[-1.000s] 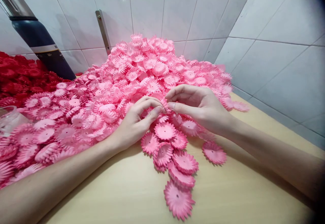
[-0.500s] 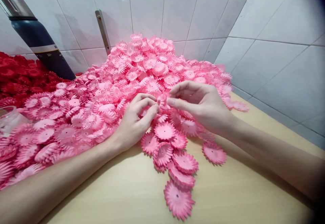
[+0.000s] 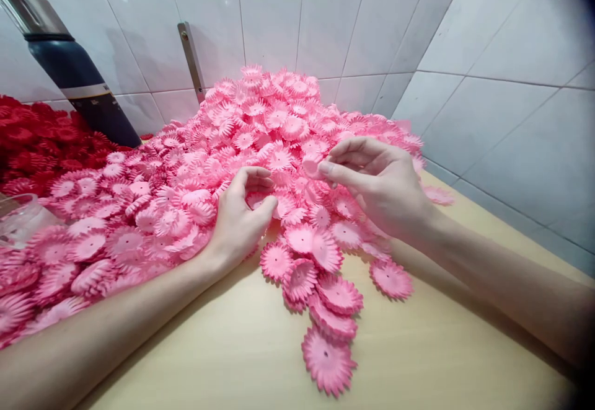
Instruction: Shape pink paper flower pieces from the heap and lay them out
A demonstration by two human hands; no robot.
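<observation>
A pale pink flower petal disc (image 3: 312, 165) is pinched between the thumb and fingers of my right hand (image 3: 385, 187), above the front of the heap. To its left, my left hand (image 3: 242, 214) hovers with thumb and fingers apart and nothing gripped between them. Behind both hands rises a large heap of pink scalloped flower discs (image 3: 274, 118), many with a small centre hole. Below and between the hands, a loose trail of darker-edged pink discs (image 3: 326, 360) runs towards me over the table (image 3: 209, 348).
A dark blue bottle (image 3: 79, 75) with a metal cap stands at the back left beside a pile of red petals (image 3: 41, 143). A clear plastic container (image 3: 23, 221) sits at the left edge. Tiled walls (image 3: 269, 19) and a metal strip (image 3: 190, 59) bound the back.
My hands have drawn apart. The left has opened and shifted left, while the right has moved slightly right with a disc. Another disc now lies tilted on the front trail.
</observation>
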